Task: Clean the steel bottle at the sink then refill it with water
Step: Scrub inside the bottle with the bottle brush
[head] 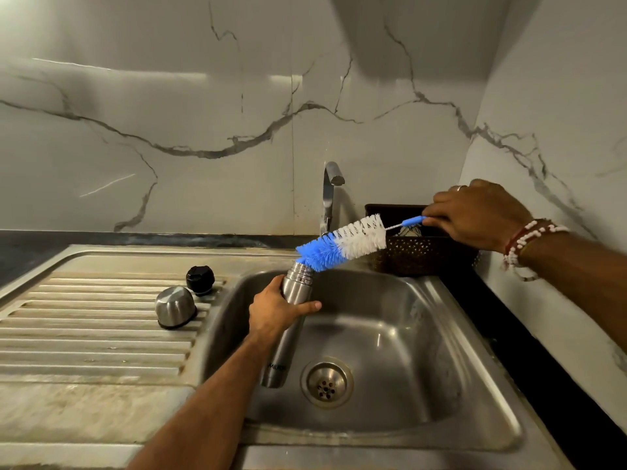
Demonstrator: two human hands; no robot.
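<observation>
My left hand grips the steel bottle around its upper body and holds it tilted over the sink basin, mouth open and pointing up to the right. My right hand pinches the blue handle of a bottle brush. The brush has blue and white bristles, and its blue tip touches the bottle's mouth. The bottle's steel cup cap and its black inner stopper rest on the ribbed drainboard to the left.
A steel tap stands behind the basin, with no water running. A dark perforated basket sits at the basin's back right corner, under my right hand. The drain lies near the bottle's base. Marble walls close in behind and on the right.
</observation>
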